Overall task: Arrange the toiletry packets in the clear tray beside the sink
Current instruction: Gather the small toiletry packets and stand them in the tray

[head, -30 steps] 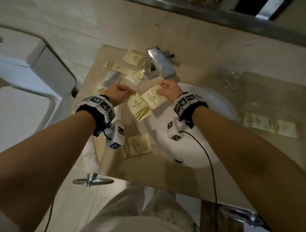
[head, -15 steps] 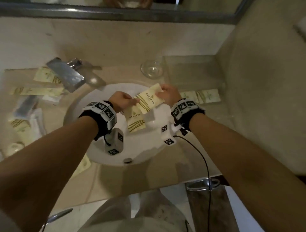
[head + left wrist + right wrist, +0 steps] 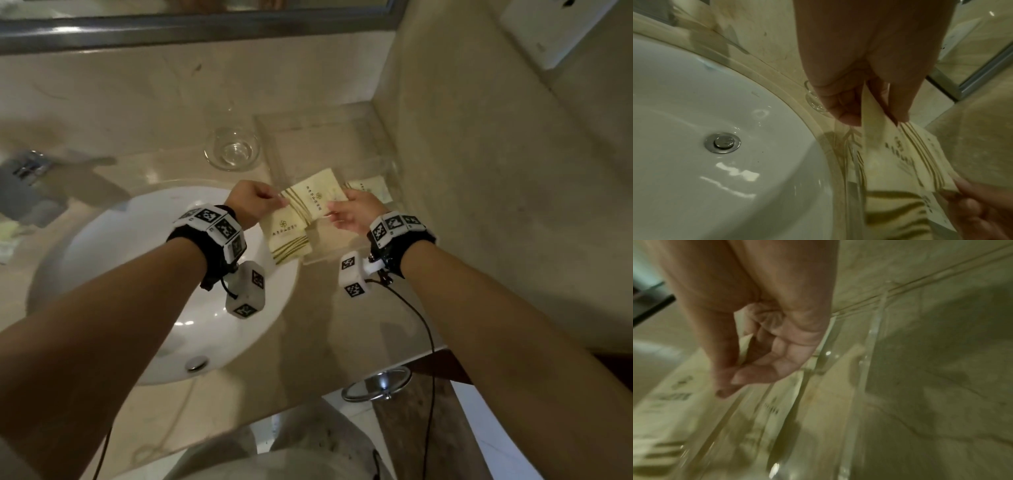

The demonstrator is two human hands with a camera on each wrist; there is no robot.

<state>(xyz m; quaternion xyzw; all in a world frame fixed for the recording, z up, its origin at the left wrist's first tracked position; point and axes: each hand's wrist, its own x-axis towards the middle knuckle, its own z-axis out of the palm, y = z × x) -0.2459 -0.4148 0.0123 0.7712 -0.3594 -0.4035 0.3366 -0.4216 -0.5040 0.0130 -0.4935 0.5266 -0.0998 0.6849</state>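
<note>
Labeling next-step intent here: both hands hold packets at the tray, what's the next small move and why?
Probably lower both packets into the clear tray beside the packet already lying there. The left hand pinches the lower packet, the right hand the upper packet, at the tray's near-left corner.

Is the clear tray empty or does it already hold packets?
Not empty: at least one cream packet lies inside the clear tray, just beyond the right hand.

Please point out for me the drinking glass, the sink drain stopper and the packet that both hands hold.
drinking glass [image 3: 232, 149], head view, on its clear base.
sink drain stopper [image 3: 722, 142], left wrist view, on the metal cap's middle.
upper packet [image 3: 317, 198], head view, on its printed face between the two hands.
</note>
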